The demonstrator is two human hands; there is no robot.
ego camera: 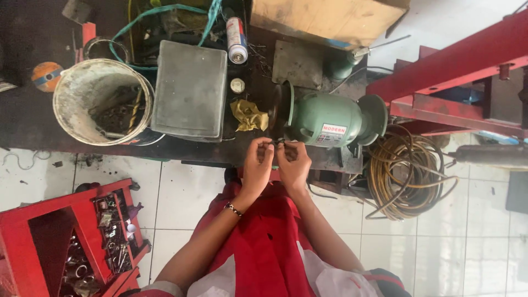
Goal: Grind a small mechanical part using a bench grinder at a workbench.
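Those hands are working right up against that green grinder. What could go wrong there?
Both the left hand and the right hand pinch a small dark part close to the grinding wheel of the green bench grinder; fingers could slip onto the wheel. The yellow rag lies beside that wheel and might get caught. The coiled hose on the floor could trip someone.

Workshop, green bench grinder (325,122), red tool tray (82,242), coiled hose (410,173)

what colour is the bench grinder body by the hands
Green, on the bench grinder; clearest in the head view.
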